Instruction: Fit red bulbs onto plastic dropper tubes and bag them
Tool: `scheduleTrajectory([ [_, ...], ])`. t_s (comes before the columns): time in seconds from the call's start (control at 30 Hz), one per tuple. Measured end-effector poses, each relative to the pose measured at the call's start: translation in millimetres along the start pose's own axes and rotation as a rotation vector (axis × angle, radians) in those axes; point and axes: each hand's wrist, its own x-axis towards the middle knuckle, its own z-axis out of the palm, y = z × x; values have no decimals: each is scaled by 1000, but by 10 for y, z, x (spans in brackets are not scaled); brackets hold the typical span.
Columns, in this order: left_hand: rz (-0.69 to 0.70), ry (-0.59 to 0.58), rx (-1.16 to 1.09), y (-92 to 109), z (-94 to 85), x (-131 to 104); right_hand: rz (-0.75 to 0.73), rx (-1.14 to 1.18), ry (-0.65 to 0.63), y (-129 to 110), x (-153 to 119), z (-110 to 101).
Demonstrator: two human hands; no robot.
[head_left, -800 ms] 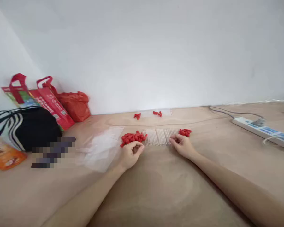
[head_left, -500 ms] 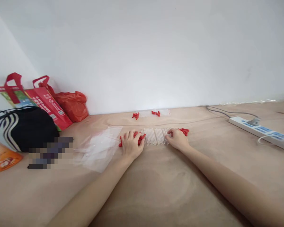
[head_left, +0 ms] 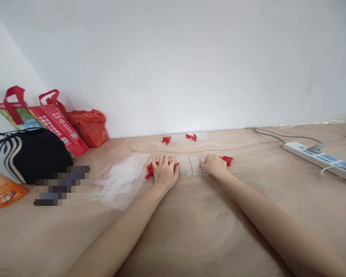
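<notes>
A row of thin, clear-white sticks [head_left: 186, 166] lies side by side on the wooden surface between my hands. My left hand [head_left: 165, 173] rests palm down at the row's left end, fingers spread over a pile of small red, elongated pieces [head_left: 150, 169] and partly hiding it. At the right end, my right hand [head_left: 215, 165] is closed, its fingers curled down against the outermost sticks. Whatever its fingertips pinch is hidden. Just beyond that hand lies a second cluster of red pieces [head_left: 227, 160].
Clear plastic bags [head_left: 121, 181] lie flat left of my left hand. Near the wall are more red pieces [head_left: 166, 140] and a clear packet [head_left: 200, 135]. Shopping bags [head_left: 57, 127], a black drawstring bag [head_left: 43, 157] and an orange pouch [head_left: 5, 192] stand left; a power strip [head_left: 320, 157] lies right.
My left hand has flattened and spread its fingers over the red pieces. My right hand has turned knuckles up, fingers curling in. The view has shifted slightly.
</notes>
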Motion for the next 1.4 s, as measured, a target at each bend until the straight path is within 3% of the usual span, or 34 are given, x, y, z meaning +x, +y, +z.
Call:
scheduleTrajectory([
  [0.27,18,124,-155,12,-34,-23,2,-3,28,-41,-23,17],
  [0.57,107,41,-316,15,-159,-173,-8,40,125,9,-78,-51],
  [0.67,125,-24,-380,-38,-217,-260,-164,165,258,159,-143,-33],
  [0.77,170,-81,-471,-79,-246,-310,-462,252,365,328,-250,84],
  [0.93,204,-156,-568,-76,-239,-297,-798,287,351,375,-440,288],
  [1.4,198,-183,-546,-50,-195,-284,-932,374,283,294,-507,291],
])
